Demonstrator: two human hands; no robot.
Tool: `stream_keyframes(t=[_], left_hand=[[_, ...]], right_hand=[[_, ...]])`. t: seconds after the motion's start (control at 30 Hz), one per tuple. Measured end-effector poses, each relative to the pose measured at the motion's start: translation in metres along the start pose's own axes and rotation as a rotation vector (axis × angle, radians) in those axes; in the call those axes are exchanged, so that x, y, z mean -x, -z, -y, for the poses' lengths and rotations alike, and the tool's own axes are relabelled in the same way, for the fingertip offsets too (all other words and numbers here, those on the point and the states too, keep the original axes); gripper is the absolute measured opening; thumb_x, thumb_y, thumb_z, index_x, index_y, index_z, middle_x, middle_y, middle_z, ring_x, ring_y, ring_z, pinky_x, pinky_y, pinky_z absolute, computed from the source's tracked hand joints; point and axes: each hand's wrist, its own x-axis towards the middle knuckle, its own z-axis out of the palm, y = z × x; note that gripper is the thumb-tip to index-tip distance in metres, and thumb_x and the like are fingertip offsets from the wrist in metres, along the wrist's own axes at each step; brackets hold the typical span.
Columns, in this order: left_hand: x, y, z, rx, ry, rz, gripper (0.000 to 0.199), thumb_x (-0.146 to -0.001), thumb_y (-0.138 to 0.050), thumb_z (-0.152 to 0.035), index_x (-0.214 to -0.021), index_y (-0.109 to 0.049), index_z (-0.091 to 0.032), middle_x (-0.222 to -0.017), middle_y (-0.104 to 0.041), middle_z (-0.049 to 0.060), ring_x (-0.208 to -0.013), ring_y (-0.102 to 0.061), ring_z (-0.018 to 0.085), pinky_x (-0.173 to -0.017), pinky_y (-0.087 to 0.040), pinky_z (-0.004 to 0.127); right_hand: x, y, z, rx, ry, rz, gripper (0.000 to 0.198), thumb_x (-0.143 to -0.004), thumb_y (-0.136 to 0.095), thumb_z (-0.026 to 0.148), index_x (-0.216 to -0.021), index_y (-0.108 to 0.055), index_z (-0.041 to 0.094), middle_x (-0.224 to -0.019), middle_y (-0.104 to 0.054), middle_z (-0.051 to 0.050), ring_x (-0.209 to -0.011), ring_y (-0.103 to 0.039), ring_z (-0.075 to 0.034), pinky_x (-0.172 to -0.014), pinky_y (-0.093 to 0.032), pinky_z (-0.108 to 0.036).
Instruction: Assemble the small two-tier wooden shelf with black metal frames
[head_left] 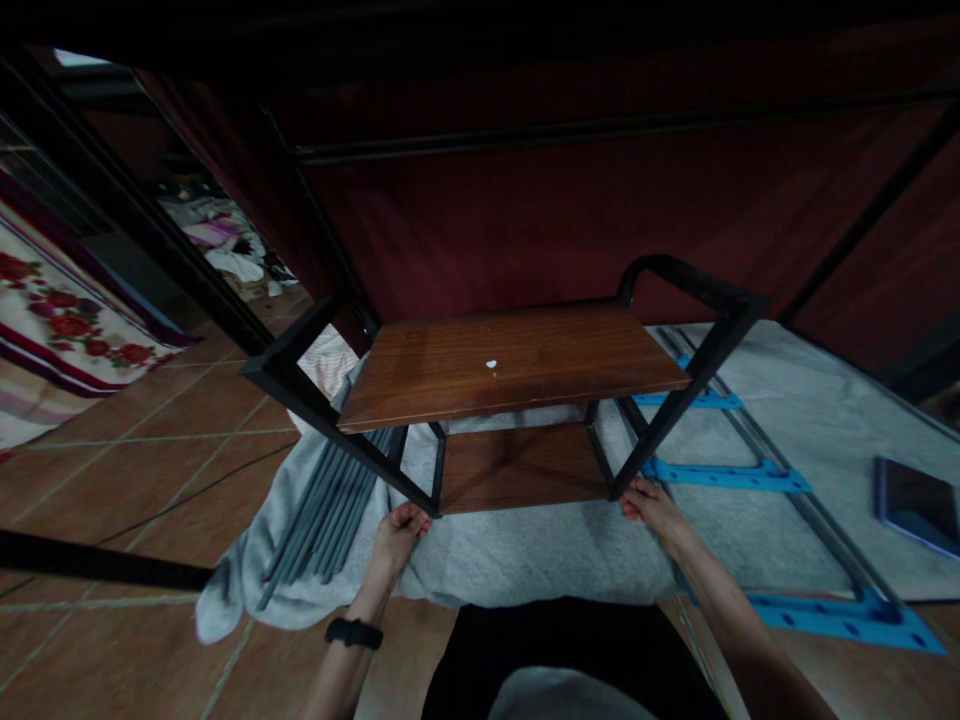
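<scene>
A small shelf unit with a black metal frame (315,400) and two brown wooden boards (510,365) stands on a grey blanket (525,560). My left hand (397,535) grips the frame's lower left corner. My right hand (652,505) grips its lower right corner. A small white spot marks the upper board. A black band sits on my left wrist.
Several grey metal rods (330,510) lie on the blanket at left. A long black rail with blue plates (727,475) lies at right, near a dark tablet (919,505). A dark red wall is behind. Tiled floor (135,440) and a floral cloth (60,330) are at left.
</scene>
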Motion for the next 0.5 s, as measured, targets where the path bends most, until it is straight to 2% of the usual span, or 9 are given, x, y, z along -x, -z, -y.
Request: stream_keyframes(t=[0.13, 0.3, 0.5], left_hand=[[-0.0023, 0.0004, 0.0002, 0.017, 0.021, 0.008, 0.066, -0.035, -0.09, -0.072, -0.06, -0.066, -0.016, -0.058, -0.063, 0.002, -0.056, -0.053, 0.013, -0.056, -0.041, 0.026], [-0.0039, 0.0007, 0.0, 0.028, 0.03, 0.014, 0.067, -0.03, -0.091, -0.071, -0.059, -0.065, -0.016, -0.058, -0.063, 0.001, -0.056, -0.053, 0.012, -0.056, -0.041, 0.025], [-0.0007, 0.002, -0.0022, 0.014, 0.047, 0.009, 0.065, -0.037, -0.091, -0.069, -0.065, -0.069, -0.015, -0.062, -0.066, 0.003, -0.06, -0.056, 0.013, -0.06, -0.043, 0.026]], right_hand=[[0.0032, 0.0034, -0.0022, -0.027, 0.017, 0.036, 0.031, -0.06, -0.077, 0.047, -0.077, -0.068, 0.022, -0.074, -0.066, -0.001, -0.066, -0.06, -0.016, -0.064, -0.051, -0.03], [0.0014, 0.0028, 0.0, -0.022, -0.009, 0.028, 0.03, -0.059, -0.077, 0.046, -0.075, -0.067, 0.022, -0.071, -0.066, -0.001, -0.064, -0.059, -0.016, -0.063, -0.051, -0.031], [-0.0032, 0.0027, -0.0056, -0.057, -0.019, 0.014, 0.03, -0.059, -0.077, 0.045, -0.075, -0.067, 0.022, -0.069, -0.066, -0.001, -0.062, -0.06, -0.015, -0.06, -0.05, -0.028]])
